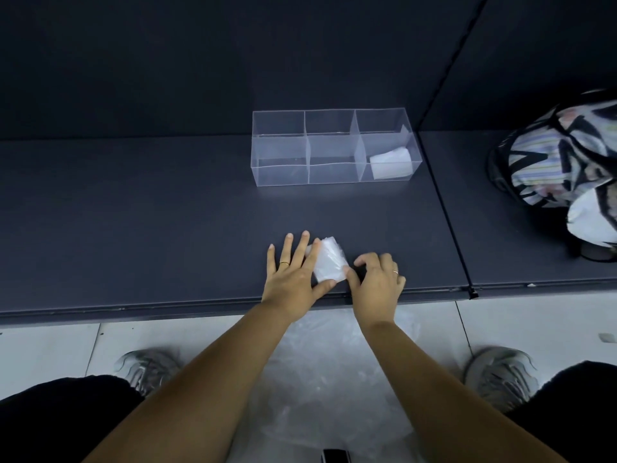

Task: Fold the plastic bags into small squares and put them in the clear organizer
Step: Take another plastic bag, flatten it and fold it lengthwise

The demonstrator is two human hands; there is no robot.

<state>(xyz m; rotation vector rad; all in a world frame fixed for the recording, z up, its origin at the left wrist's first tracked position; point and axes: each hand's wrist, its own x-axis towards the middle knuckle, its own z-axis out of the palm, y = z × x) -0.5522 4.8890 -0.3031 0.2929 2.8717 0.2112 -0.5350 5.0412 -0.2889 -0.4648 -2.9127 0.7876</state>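
The folded plastic bag (329,264) is judged light, limp and slippery, apt to spring open, so it is best gripped across all layers. A small translucent white square, it is pressed to the shelf (167,212) by the spread left hand (295,275) and pinched at its right edge by the right hand (377,279).

No writing, label, brand or number can be read. The patterned bag (561,152) on the right shows only stripes and dark shapes. The small dark thing (335,456) at the bottom edge is cut off.
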